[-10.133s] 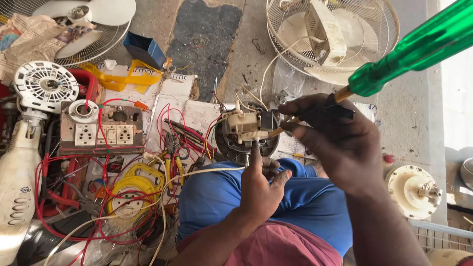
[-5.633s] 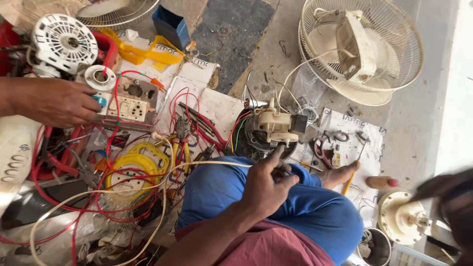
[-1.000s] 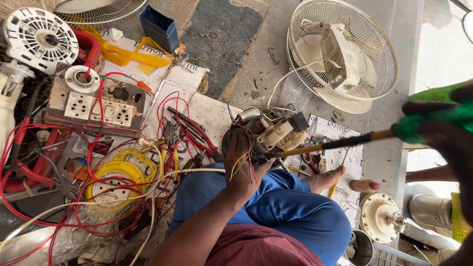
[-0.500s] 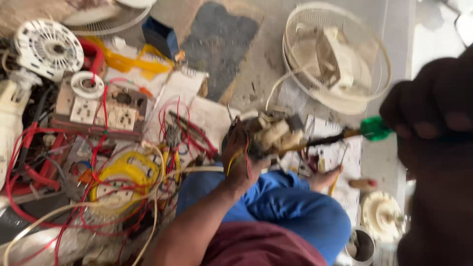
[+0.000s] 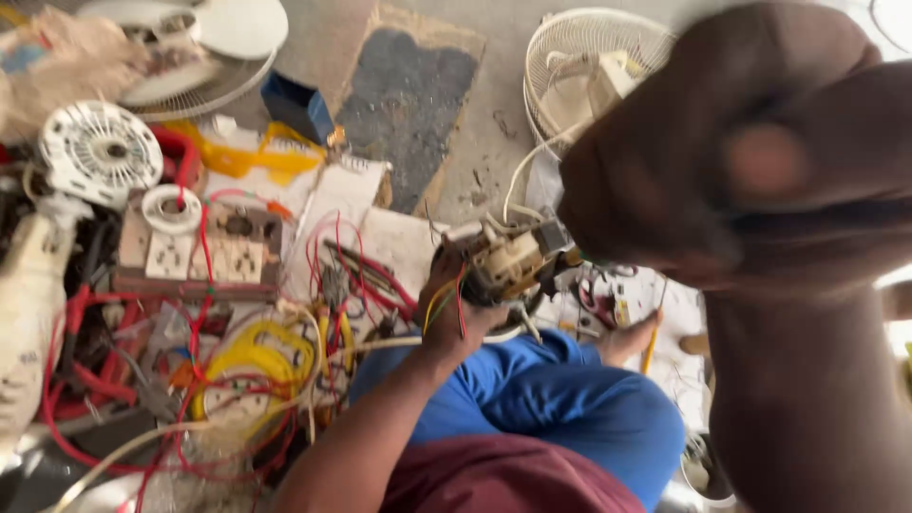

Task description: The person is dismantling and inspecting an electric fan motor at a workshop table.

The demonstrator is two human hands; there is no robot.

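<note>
My left hand [image 5: 454, 318] grips a small fan motor [image 5: 508, 261] with white, yellow and red wires hanging from it, held above my blue-trousered knee [image 5: 560, 399]. My right hand [image 5: 750, 142] is a closed fist very close to the camera, blurred and filling the upper right. It hides the green-handled screwdriver that it held a moment ago. The fist covers the right side of the motor.
A white fan in its wire guard [image 5: 579, 66] lies behind the motor. On the left are a wooden socket board [image 5: 195, 252], a white vented motor cover [image 5: 100, 152], a coil of yellow wire [image 5: 256, 356], tangled red wires and a blue box [image 5: 296, 104].
My right hand has risen toward the camera and now covers the screwdriver. The left hand keeps its hold on the motor. The view has shifted a little to the right.
</note>
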